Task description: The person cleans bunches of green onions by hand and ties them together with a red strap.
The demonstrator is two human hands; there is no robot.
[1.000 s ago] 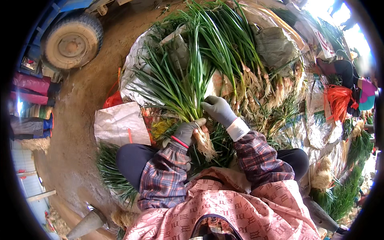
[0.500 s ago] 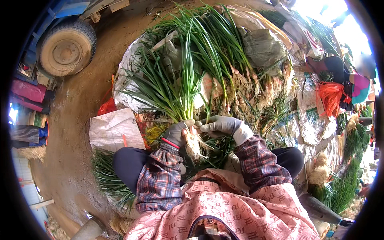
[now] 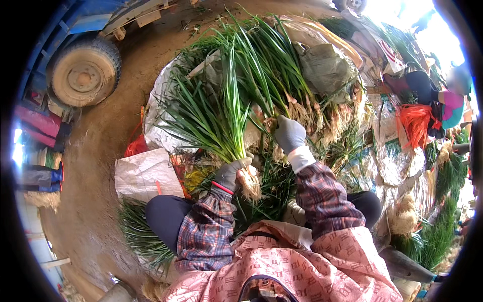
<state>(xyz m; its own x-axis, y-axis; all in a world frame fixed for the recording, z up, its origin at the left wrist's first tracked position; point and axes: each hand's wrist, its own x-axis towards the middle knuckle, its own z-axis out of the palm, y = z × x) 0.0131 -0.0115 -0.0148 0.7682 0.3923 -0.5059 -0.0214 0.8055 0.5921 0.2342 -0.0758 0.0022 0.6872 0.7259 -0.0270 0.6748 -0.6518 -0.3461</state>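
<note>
My left hand, in a grey glove, is closed round the stems of a bunch of green garlic. Its leaves fan up and away, and the pale bulbs and roots hang below my fist. Farther out and to the right, my right hand, gloved in grey with a white cuff, has its fingers curled in at the near edge of a larger heap of green garlic. A stalk runs down to its fingertips, which are partly hidden by the back of the hand.
A grey-green plastic bundle sits on the heap. Left is a white sack, with a truck wheel farther off. To the right, a person is beside orange-red strips. Loose leaves and more bunches lie around.
My right hand has left the bunch and moved away and to the right, to the heap. My left hand keeps the bunch, shifted slightly right and nearer to me.
</note>
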